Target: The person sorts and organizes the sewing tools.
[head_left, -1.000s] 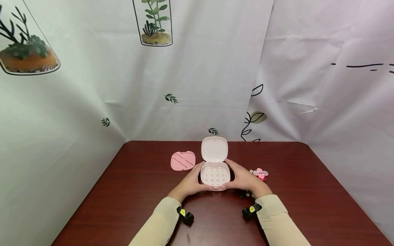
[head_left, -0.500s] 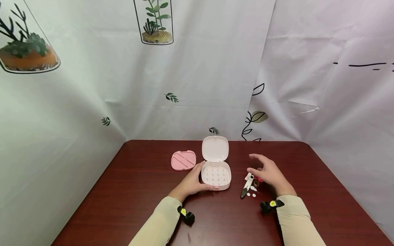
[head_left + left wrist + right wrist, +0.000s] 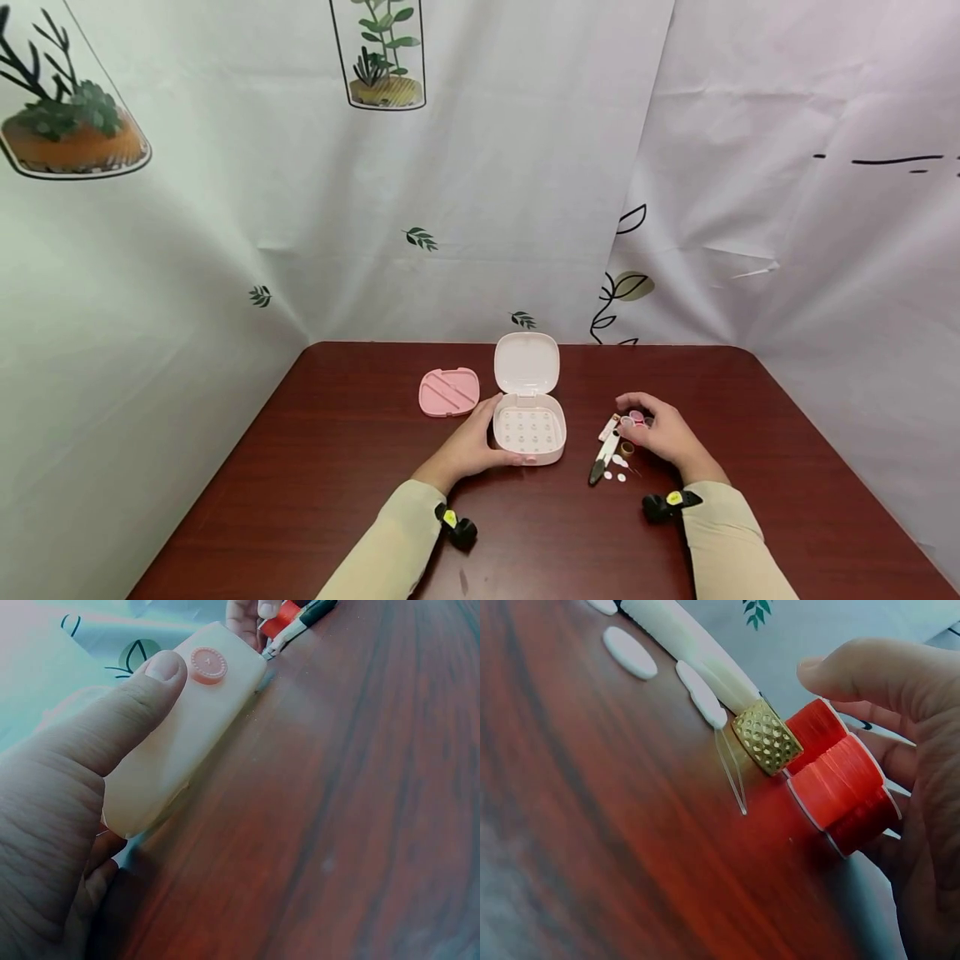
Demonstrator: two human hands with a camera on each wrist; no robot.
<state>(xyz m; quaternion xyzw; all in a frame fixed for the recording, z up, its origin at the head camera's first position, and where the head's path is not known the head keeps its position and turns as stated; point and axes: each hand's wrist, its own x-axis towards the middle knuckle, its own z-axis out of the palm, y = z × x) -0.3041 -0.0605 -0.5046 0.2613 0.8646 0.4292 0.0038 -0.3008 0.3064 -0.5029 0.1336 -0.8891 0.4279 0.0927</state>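
Note:
A pale pink sewing box [image 3: 551, 454] stands with its lid [image 3: 527, 363] raised and a dotted floor inside. My left hand [image 3: 467, 442] grips its left side, thumb on the front wall beside the round pink catch [image 3: 208, 666]. To the right, my right hand [image 3: 663, 429] is over a cluster of red and pink thread spools [image 3: 840, 784]. Its thumb stays apart from them, with fingers loosely bent behind. Close by lie a gold dimpled thimble [image 3: 769, 739], a white needle threader [image 3: 701, 694] with a wire loop, and a white tool with a dark end [image 3: 606, 454].
A pink divided insert [image 3: 448, 392] lies left of the lid on the dark red table [image 3: 360, 467]. Small white discs [image 3: 621, 477] lie near the dark-ended tool. A printed white cloth [image 3: 480, 183] hangs behind the table.
My right hand has left the box, moved right to the small sewing items and lowered around the spools. My left hand keeps its grip on the box.

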